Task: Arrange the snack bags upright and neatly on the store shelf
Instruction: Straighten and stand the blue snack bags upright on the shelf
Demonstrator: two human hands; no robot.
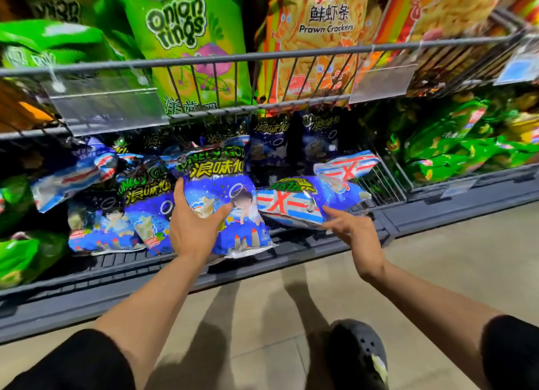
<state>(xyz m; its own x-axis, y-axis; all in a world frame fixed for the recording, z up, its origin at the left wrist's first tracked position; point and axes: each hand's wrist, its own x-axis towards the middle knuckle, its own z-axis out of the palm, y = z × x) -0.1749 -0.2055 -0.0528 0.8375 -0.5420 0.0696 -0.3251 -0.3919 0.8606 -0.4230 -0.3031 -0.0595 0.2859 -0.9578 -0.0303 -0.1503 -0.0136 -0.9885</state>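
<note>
My left hand [194, 226] wraps around a blue Lonely God bag [224, 202], standing at the bottom shelf's front edge [294, 251]. My right hand [351, 227] is open, fingers touching a fallen bag [294, 202]. If I let go, the puffy bag may tip forward.

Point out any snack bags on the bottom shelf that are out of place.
Three blue bags lie toppled: one by the right hand, on its side; one behind it; one at the left, tilted. The left hand holds an upright bag.
</note>
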